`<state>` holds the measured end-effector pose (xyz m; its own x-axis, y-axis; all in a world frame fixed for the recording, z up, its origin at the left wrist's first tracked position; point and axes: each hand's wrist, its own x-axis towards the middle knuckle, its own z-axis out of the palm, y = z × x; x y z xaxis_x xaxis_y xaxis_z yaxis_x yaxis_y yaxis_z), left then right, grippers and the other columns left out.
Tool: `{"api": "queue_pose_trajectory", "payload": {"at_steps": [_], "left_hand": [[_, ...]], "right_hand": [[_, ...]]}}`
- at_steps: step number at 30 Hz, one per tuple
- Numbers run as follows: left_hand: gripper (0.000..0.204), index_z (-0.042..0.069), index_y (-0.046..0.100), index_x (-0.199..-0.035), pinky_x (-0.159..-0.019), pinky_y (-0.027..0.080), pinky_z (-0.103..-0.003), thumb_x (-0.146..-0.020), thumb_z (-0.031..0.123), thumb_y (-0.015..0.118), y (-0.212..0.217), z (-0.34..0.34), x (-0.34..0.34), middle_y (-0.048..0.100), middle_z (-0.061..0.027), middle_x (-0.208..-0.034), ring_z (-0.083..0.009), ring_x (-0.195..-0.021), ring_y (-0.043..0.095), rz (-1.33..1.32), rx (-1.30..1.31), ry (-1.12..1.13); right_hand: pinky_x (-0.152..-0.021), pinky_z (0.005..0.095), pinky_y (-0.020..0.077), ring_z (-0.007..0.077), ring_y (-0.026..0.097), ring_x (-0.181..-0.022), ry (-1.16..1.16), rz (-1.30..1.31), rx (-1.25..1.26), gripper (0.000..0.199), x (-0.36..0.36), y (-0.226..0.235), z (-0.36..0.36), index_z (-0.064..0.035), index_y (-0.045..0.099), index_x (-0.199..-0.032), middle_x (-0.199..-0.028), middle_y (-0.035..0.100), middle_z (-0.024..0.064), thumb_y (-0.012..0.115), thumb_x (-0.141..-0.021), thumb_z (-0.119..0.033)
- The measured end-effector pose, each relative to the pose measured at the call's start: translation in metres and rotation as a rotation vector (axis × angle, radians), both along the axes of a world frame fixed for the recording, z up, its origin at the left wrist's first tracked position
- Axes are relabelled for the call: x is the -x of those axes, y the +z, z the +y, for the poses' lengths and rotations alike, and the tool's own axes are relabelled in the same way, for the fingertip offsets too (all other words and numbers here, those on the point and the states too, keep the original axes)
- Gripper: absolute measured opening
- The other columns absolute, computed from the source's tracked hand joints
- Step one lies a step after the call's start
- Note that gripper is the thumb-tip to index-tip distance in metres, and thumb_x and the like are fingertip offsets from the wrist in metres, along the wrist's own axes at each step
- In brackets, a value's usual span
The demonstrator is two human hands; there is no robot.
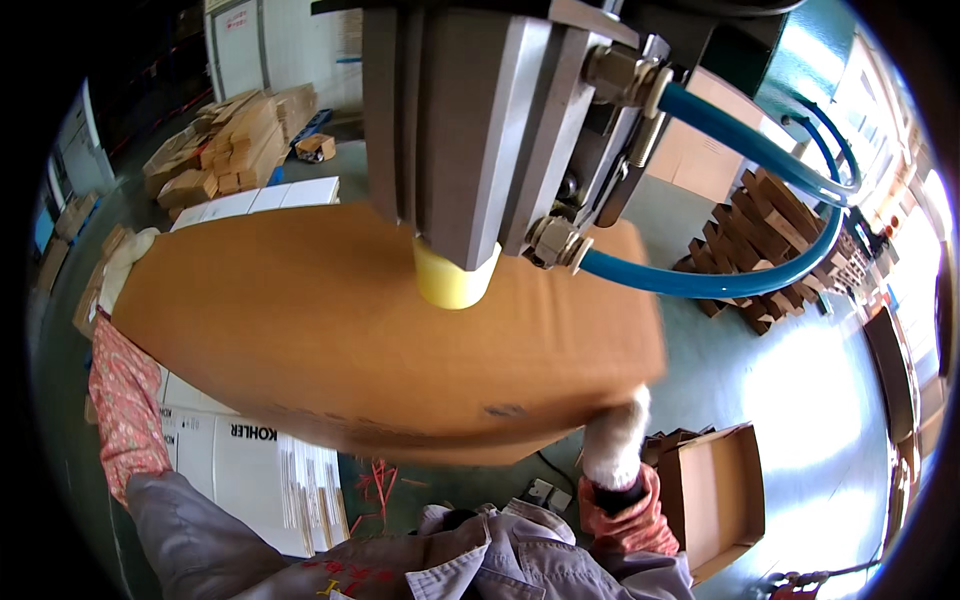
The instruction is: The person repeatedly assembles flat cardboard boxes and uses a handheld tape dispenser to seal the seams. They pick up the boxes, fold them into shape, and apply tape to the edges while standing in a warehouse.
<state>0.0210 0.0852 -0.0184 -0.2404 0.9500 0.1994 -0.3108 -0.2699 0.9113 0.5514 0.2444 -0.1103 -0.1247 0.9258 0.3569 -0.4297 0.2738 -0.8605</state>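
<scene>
A large brown cardboard box point(330, 320), its surface smeared by motion, spans the middle of the view between my hands. My left hand point(127, 262), in a white glove, grips its far left end. At its near right corner my right hand point(617, 440), also white-gloved, is closed on the edge, its fingertips hidden by the cardboard. Above the box hangs a grey metal pneumatic cylinder point(450, 130) with a yellow tip point(455, 278). Whether that tip touches the cardboard I cannot tell.
Blue air hoses point(720, 283) loop out rightward from the cylinder. White flat cartons point(225, 465) are stacked at the near left. An open brown carton point(712, 495) stands at the near right. Piled cardboard point(245, 140) lies far left, and a stack of brown pieces point(770, 240) stands right.
</scene>
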Motion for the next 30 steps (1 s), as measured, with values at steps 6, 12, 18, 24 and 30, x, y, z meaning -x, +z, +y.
{"api": "queue_pose_trajectory", "payload": {"at_steps": [6,12,18,24,30], "left_hand": [[0.038,-0.003,0.061,-0.114,-0.076,0.053,-0.032,-0.087,0.024,0.062,0.004,0.0,-0.125,0.067,-0.0095,-0.094,-0.0172,-0.085,0.065,0.405,0.056,0.057],[0.036,-0.003,0.061,-0.118,-0.086,0.052,-0.034,-0.09,0.019,0.061,0.007,0.095,-0.231,0.067,-0.0113,-0.106,-0.0196,-0.095,0.065,0.201,-0.141,0.036],[0.025,-0.001,0.063,-0.107,-0.079,0.052,-0.033,-0.094,0.02,0.059,0.019,0.164,-0.278,0.066,-0.0075,-0.101,-0.0181,-0.086,0.064,-0.056,-0.095,0.027],[0.024,-0.001,0.063,-0.107,-0.074,0.051,-0.031,-0.096,0.02,0.057,0.014,0.172,-0.289,0.067,-0.007,-0.097,-0.0139,-0.082,0.063,-0.098,-0.136,0.101],[0.035,-0.004,0.059,-0.12,-0.092,0.048,-0.037,-0.099,0.023,0.05,-0.03,0.175,-0.26,0.065,-0.0075,-0.11,-0.0228,-0.103,0.06,0.546,-0.216,0.363]], "right_hand": [[-0.11,0.0429,0.0344,0.0258,0.045,-0.129,-0.462,0.135,-0.072,0.071,-0.113,-0.018,0.053,-0.0031,0.04,-0.144,-0.144,0.045,0.0124,0.035,-0.101,-0.059],[-0.113,0.0388,0.0282,0.024,0.04,-0.131,-0.776,-0.006,-0.119,0.07,-0.23,0.021,0.128,-0.003,0.042,-0.143,-0.144,0.044,0.0111,0.033,-0.102,-0.059],[-0.114,0.0354,0.0257,0.0222,0.039,-0.132,-0.829,-0.092,-0.146,0.073,-0.279,0.02,0.184,-0.0028,0.039,-0.148,-0.145,0.044,0.0093,0.038,-0.101,-0.059],[-0.114,0.0342,0.027,0.0236,0.039,-0.134,-0.767,-0.117,-0.125,0.079,-0.293,0.015,0.197,-0.0031,0.037,-0.149,-0.15,0.04,0.0107,0.042,-0.098,-0.063],[-0.113,0.0337,0.0281,0.0222,0.042,-0.132,-0.816,-0.126,-0.071,0.073,-0.264,0.014,0.189,0.0005,0.041,-0.146,-0.146,0.044,0.0106,0.045,-0.1,-0.056]]}}
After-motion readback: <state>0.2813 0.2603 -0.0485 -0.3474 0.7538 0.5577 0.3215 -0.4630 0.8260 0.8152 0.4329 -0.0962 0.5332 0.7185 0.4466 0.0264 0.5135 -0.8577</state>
